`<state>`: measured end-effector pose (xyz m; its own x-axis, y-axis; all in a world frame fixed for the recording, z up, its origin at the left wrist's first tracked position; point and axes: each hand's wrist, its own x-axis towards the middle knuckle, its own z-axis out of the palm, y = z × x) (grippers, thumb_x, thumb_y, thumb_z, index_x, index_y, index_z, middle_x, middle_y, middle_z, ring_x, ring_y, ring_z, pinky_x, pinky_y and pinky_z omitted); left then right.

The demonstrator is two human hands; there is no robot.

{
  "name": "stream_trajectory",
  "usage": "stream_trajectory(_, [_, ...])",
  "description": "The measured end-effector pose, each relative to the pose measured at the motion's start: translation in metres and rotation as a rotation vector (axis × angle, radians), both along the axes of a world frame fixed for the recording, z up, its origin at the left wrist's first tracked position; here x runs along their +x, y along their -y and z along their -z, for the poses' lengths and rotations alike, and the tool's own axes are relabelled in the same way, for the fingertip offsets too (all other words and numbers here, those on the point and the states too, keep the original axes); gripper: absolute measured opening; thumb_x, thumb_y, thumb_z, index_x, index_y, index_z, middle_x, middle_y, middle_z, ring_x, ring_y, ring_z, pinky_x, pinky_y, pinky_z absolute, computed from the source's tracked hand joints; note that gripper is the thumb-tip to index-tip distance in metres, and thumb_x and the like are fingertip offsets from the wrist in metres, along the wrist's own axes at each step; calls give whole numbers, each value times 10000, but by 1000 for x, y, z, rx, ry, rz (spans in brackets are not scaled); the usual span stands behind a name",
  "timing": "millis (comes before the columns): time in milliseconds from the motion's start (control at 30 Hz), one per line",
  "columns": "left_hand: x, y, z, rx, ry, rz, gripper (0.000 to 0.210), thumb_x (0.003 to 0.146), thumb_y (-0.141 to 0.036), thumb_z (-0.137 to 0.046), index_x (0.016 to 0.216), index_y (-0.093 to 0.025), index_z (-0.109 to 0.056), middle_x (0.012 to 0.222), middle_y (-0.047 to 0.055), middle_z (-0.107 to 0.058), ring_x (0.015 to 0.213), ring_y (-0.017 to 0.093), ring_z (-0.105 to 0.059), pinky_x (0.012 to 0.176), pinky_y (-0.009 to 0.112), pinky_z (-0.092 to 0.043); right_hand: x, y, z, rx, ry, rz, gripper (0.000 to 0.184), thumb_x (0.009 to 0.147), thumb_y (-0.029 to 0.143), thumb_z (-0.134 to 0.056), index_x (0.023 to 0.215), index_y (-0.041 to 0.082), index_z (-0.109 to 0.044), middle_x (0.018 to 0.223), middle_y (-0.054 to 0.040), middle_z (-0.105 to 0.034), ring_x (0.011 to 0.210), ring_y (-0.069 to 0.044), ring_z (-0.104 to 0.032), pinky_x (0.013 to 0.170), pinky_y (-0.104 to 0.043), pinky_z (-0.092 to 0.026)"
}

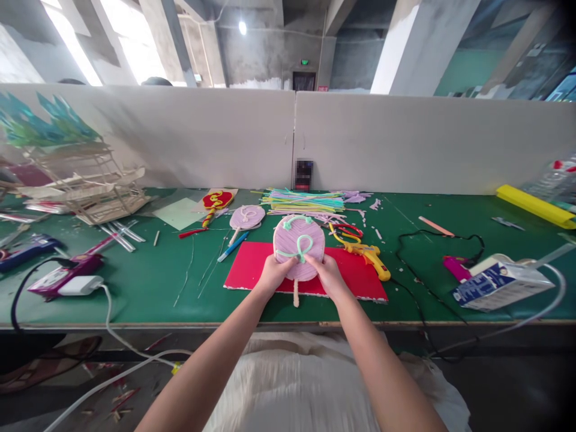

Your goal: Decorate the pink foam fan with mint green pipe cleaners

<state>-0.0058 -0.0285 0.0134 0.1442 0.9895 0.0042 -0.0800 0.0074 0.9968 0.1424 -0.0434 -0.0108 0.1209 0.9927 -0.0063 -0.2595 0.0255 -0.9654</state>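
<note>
A round lilac fan (pixel 290 234) made of pipe cleaners, with a pale rim and a short stick handle, is held up over a red board (pixel 252 261). My left hand (pixel 275 273) grips its lower left edge, the thumb on its face. On the lower right edge my right hand (pixel 330 276) is closed the same way. Between the thumbs, a mint green pipe cleaner loop (pixel 305 246) lies on the fan, with another mint strip near its top. Fingers behind the fan are hidden. A yellow hot glue gun (pixel 371 257) lies right of my right hand.
Behind lie a bundle of pipe cleaners (pixel 306 201), a second lilac fan (pixel 247 216), a red-yellow fan (pixel 218 200) and a blue pen (pixel 233 246). A power strip (pixel 67 276) is at left, a carton (pixel 501 285) and black cable at right. A grey partition (pixel 180 138) stands behind.
</note>
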Motion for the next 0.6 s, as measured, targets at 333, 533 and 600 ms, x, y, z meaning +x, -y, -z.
stream_trajectory(333, [0, 0, 1, -3, -21, -15, 397, 581, -370, -755, 858, -93, -693, 888, 102, -720, 890, 276, -655, 770, 342, -525, 1, -2, 3, 14, 29, 20, 369, 612, 405, -725, 882, 155, -699, 874, -71, -720, 856, -274, -658, 700, -340, -511])
stream_trajectory(533, [0, 0, 0, -15, -36, -5, 428, 573, -372, -763, 880, -83, -689, 924, 113, -715, 929, 287, -645, 797, 351, -522, 1, -1, 2, 9, 29, 17, 370, 604, 422, -722, 856, 152, -699, 830, -66, -721, 831, -267, -659, 687, -334, -508])
stream_trajectory(600, [0, 0, 0, -17, -28, -9, 427, 560, -372, -772, 867, -87, -691, 912, 104, -718, 920, 284, -648, 790, 347, -526, 1, 0, 0, 10, 54, 13, 371, 601, 430, -721, 846, 151, -699, 816, -63, -721, 829, -268, -657, 689, -335, -505])
